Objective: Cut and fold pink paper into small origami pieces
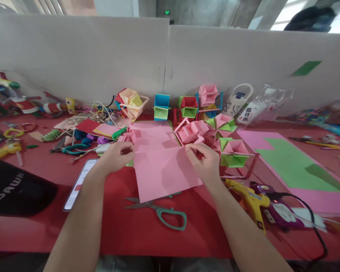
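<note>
My left hand (116, 155) is closed, its fingertips pinching the upper left corner of a pink paper sheet (164, 173). At the sheet's upper right edge, the thumb and fingers of my right hand (205, 160) grip it too. The sheet slants slightly and partly covers a pair of scissors (170, 219) with grey-green handles, lying on the red tabletop. Behind it lies another pink sheet (154, 130). Folded pink paper boxes (191, 132) stand just beyond my right hand.
Several folded paper pieces, including a blue and green one (161, 107), line the white partition (102, 56). A phone (79, 185) and black bin (19, 189) are left; a yellow glue gun (251, 198), power strip (283, 213) and green sheet (297, 162) are right.
</note>
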`<action>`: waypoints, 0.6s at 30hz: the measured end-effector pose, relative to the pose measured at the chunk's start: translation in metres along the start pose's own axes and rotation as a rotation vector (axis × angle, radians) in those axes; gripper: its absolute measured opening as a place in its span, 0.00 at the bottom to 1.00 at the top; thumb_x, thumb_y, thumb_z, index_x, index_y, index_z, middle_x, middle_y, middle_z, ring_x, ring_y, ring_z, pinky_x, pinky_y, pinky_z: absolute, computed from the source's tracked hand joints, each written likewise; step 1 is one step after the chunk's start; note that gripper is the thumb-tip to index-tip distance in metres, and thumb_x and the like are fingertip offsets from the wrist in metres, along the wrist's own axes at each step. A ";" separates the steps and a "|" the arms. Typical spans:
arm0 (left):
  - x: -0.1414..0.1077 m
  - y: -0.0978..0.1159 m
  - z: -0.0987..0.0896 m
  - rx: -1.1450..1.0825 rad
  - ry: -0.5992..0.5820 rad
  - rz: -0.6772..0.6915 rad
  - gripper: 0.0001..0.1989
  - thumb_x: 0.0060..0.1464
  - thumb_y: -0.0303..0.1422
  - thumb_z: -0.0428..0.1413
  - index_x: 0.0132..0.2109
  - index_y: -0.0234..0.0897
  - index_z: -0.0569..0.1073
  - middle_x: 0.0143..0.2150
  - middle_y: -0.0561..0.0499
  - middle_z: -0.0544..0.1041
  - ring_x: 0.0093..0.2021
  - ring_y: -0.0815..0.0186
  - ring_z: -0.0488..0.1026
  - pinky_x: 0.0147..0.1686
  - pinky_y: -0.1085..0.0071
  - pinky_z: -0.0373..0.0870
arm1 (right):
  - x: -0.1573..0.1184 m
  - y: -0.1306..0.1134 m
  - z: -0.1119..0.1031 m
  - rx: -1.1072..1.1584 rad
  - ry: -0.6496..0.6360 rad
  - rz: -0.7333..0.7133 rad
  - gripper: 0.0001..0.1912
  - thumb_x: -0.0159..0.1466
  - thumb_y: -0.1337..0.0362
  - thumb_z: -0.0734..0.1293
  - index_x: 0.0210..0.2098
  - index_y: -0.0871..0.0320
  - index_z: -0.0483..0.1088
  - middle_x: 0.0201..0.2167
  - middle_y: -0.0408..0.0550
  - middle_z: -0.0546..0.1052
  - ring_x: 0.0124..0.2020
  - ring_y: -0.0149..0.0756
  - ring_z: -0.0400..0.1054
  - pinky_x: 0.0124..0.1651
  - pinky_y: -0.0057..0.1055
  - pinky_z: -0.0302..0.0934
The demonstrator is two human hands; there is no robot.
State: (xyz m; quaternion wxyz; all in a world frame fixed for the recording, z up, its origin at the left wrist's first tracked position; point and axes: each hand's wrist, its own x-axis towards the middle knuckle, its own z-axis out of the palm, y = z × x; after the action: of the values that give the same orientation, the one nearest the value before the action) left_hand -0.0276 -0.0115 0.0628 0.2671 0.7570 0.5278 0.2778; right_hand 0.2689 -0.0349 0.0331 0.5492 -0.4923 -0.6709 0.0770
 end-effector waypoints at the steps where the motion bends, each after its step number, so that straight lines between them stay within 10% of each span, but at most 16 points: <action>1: 0.000 -0.002 -0.001 -0.003 0.030 0.005 0.07 0.47 0.32 0.52 0.23 0.38 0.65 0.23 0.56 0.65 0.26 0.68 0.62 0.28 0.71 0.58 | 0.001 0.000 -0.001 -0.004 0.018 0.010 0.04 0.63 0.66 0.68 0.33 0.57 0.77 0.31 0.45 0.79 0.33 0.36 0.72 0.39 0.33 0.64; 9: 0.004 -0.005 0.005 -0.367 0.130 -0.123 0.10 0.52 0.40 0.55 0.33 0.37 0.73 0.34 0.50 0.76 0.36 0.62 0.74 0.35 0.68 0.70 | 0.008 0.007 -0.005 0.109 0.217 0.214 0.10 0.64 0.58 0.68 0.37 0.57 0.77 0.34 0.47 0.80 0.36 0.38 0.73 0.42 0.35 0.66; 18: 0.000 0.027 0.054 -0.716 -0.445 -0.297 0.20 0.55 0.51 0.58 0.39 0.37 0.72 0.37 0.47 0.80 0.39 0.59 0.79 0.43 0.61 0.75 | 0.003 0.020 0.016 0.575 0.184 0.455 0.11 0.60 0.55 0.71 0.39 0.54 0.73 0.35 0.45 0.78 0.34 0.37 0.72 0.38 0.35 0.68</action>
State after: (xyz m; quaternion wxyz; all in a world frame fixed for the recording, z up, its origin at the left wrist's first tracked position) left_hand 0.0277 -0.0257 0.0435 0.6566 0.5740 0.4309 0.2318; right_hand 0.2673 -0.0160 0.0159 0.6918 -0.4593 -0.4433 0.3375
